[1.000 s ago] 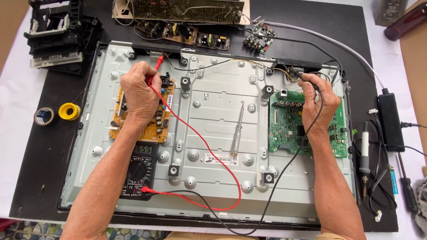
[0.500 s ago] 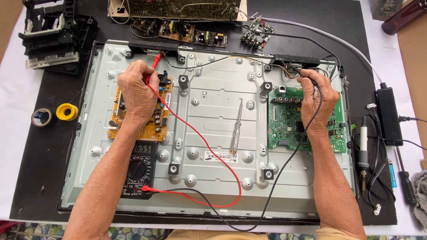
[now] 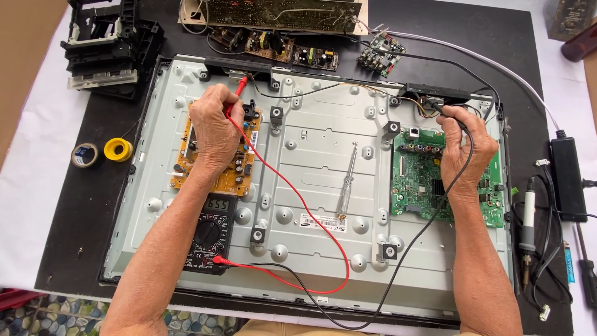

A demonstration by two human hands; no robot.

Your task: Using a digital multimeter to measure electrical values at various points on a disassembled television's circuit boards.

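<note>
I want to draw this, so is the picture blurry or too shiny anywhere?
Head view: sharp and evenly lit, with no strong glare on the grey metal panel; soft shadows lie under the left hand and right hand; the table edges bend slightly near the corners; the multimeter screen is readable.

The scene is lit brightly and evenly, as by diffuse daylight; the source itself is not seen. Only soft, short shadows are cast beneath the left hand (image 3: 214,127) and the right hand (image 3: 463,146) and along the forearms. A mild sheen is spread over the grey metal back panel (image 3: 311,124), without hard glare. The white cloth (image 3: 37,168) at the left is rendered nearly overexposed, while the black mat (image 3: 81,218) is kept dark with little detail. Focus is held sharp across the centre; slight softness and a faint wide-angle bend are noticed toward the corners.
</note>
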